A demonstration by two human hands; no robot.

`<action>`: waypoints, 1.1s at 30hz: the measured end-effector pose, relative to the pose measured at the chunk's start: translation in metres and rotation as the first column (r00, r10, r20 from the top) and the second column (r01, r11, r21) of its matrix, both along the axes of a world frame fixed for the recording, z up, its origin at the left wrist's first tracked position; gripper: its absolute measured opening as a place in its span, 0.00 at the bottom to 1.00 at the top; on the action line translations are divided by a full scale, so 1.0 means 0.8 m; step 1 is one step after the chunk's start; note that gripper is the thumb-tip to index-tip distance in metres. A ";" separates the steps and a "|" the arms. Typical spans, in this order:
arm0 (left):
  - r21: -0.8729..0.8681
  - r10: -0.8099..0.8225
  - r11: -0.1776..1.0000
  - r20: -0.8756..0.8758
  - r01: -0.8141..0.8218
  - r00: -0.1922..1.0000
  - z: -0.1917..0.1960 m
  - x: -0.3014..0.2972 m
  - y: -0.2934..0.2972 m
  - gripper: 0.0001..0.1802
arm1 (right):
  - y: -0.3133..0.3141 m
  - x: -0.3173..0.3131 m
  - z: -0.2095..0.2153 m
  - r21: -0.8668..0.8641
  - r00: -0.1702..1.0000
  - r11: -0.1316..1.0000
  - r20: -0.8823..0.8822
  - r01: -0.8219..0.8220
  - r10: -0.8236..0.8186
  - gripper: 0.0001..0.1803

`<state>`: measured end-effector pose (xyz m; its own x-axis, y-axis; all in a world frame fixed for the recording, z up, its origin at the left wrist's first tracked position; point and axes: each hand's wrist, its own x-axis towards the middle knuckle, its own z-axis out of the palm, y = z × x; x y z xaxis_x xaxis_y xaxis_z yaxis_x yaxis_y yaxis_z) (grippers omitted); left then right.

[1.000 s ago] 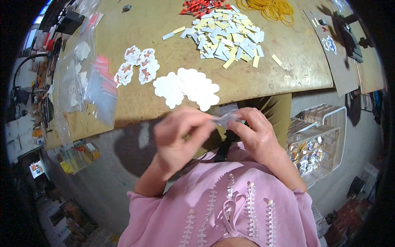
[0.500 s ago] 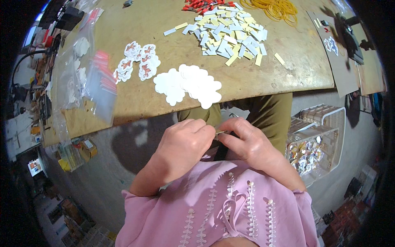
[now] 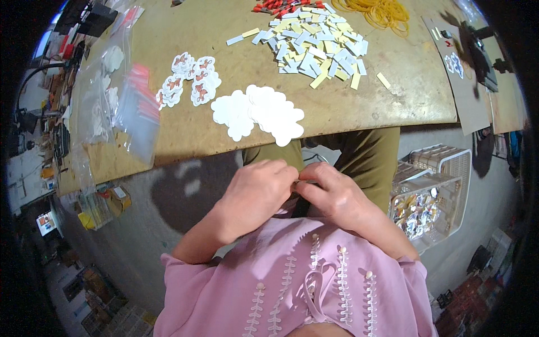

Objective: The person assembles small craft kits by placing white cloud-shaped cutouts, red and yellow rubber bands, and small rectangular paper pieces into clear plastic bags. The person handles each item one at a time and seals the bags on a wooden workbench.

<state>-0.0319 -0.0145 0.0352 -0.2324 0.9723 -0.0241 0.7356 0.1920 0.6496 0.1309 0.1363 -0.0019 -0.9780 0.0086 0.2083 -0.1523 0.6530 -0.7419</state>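
Observation:
My left hand point(image 3: 260, 188) and my right hand point(image 3: 332, 191) meet above my lap, just in front of the table edge. Both are closed, with thumbs and fingertips pinched together around something thin and small. Only a sliver of it shows between the fingertips, so its kind stays hidden. Nearest to them on the table lie white scalloped cutouts point(image 3: 275, 115) in overlapping stacks. To their left sit several small stacks of die-cut stickers point(image 3: 204, 87) with a brown printed figure.
A heap of pale blue and yellow strips point(image 3: 317, 48) lies farther back, beside red clips point(image 3: 286, 7) and yellow rubber bands point(image 3: 384, 14). Clear plastic bags point(image 3: 137, 121) cover the table's left side. On the floor at right stands a white basket point(image 3: 463, 191) of small colourful pieces.
My fingertips have drawn closer together, and the thin yellowish piece that showed between them is now mostly covered. The table things stay where they were.

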 end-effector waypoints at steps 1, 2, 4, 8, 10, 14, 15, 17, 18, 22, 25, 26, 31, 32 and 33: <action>0.041 0.055 0.997 0.066 -0.058 0.996 0.001 -0.001 0.002 0.10 | 0.004 0.001 0.000 0.012 1.000 1.000 -0.012 0.024 -0.024 0.16; 0.097 0.076 0.992 0.093 -0.085 0.993 0.000 -0.004 0.000 0.11 | 0.008 0.001 0.000 0.021 0.999 0.999 -0.022 0.048 -0.047 0.16; 0.207 0.115 0.968 0.150 -0.145 0.982 -0.003 -0.006 -0.006 0.13 | 0.013 0.003 0.002 0.027 0.997 0.996 -0.021 0.080 -0.079 0.16; 0.169 0.049 0.984 0.018 -0.052 0.999 -0.021 0.006 -0.013 0.09 | 0.004 -0.001 0.007 0.017 0.998 0.998 -0.001 0.061 -0.061 0.18; 0.089 0.006 0.996 0.062 -0.012 0.998 -0.018 0.000 -0.017 0.08 | 0.002 -0.002 0.008 0.017 0.999 0.999 0.004 0.037 -0.037 0.18; 0.181 0.059 0.980 0.128 -0.082 0.990 -0.006 -0.028 -0.029 0.07 | 0.007 0.004 0.006 0.086 0.998 0.996 0.055 0.013 -0.018 0.15; 0.236 0.089 0.964 0.142 -0.121 0.986 0.000 -0.040 -0.033 0.07 | 0.007 0.005 0.011 0.053 0.996 0.998 0.086 0.031 -0.036 0.14; 0.411 0.397 0.853 -0.109 -0.322 0.911 -0.015 -0.075 -0.048 0.15 | -0.001 0.010 0.004 -0.022 0.982 0.996 0.170 0.090 -0.085 0.15; 0.509 0.424 0.808 -0.156 -0.296 0.892 -0.002 -0.103 -0.037 0.17 | -0.003 0.011 0.001 -0.049 0.970 0.991 0.215 0.126 -0.113 0.16; 0.275 0.495 0.859 -0.225 -0.432 0.839 0.006 -0.155 -0.031 0.23 | 0.002 0.009 0.003 0.014 0.980 0.998 0.189 0.060 -0.061 0.16; 0.256 0.473 0.865 -0.137 -0.431 0.870 -0.008 -0.165 -0.032 0.19 | 0.002 0.012 0.003 0.049 0.983 0.995 0.157 0.085 -0.092 0.15; 0.243 0.488 0.851 -0.038 -0.466 0.872 -0.007 -0.164 -0.033 0.18 | 0.003 0.012 0.003 0.050 0.984 0.995 0.151 0.090 -0.096 0.15; 0.223 0.473 0.849 0.083 -0.479 0.877 -0.007 -0.173 -0.037 0.14 | 0.005 0.012 -0.002 0.063 0.986 0.996 0.145 0.069 -0.078 0.15; 0.209 0.469 0.852 0.100 -0.480 0.877 -0.006 -0.175 -0.037 0.14 | 0.004 0.009 -0.001 0.061 0.989 0.996 0.133 0.064 -0.071 0.15; 0.196 0.466 0.855 0.117 -0.481 0.877 -0.005 -0.177 -0.035 0.14 | 0.004 0.008 0.001 0.058 0.991 0.997 0.120 0.058 -0.065 0.15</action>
